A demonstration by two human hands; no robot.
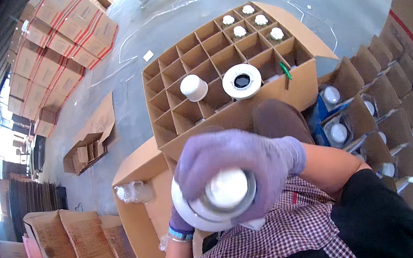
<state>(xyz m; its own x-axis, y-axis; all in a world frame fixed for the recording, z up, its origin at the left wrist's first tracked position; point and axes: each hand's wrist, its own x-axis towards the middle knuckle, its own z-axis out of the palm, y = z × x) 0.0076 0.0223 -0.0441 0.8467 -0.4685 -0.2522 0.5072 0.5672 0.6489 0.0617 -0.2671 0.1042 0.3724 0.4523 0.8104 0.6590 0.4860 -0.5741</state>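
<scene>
Right hand: lavender-gloved right hand (227, 153), fingers curled closely over a white, round, wide-rimmed fitting (190, 209) with a domed centre; outline blurred.
Left hand: purple-gloved left hand (179, 225), blue band (180, 235) at the wrist, beneath the same fitting; its fingers are hidden, so I cannot tell how tightly they close.
Fitting's position: before the checked apron (269, 244), on the person's side of the gridded carton.
Gridded carton: open brown cardboard box with dividers (288, 94), directly ahead of the person.
On the dividers: white, smooth, cup-shaped piece (193, 88) at left; white disc with a dark round centre (233, 90) to its right.
Far compartments: five small white-topped pieces (239, 31).
Near right edge: slim green tool (285, 71).
Person's right: second divided cardboard carton (399, 121), holding white-topped pieces in clear wrapping (338, 133).
Person's left: open brown carton (138, 225) with crumpled clear plastic (135, 193).
Beyond: red-striped cartons (61, 41), stacked on the grey floor (124, 96).
</scene>
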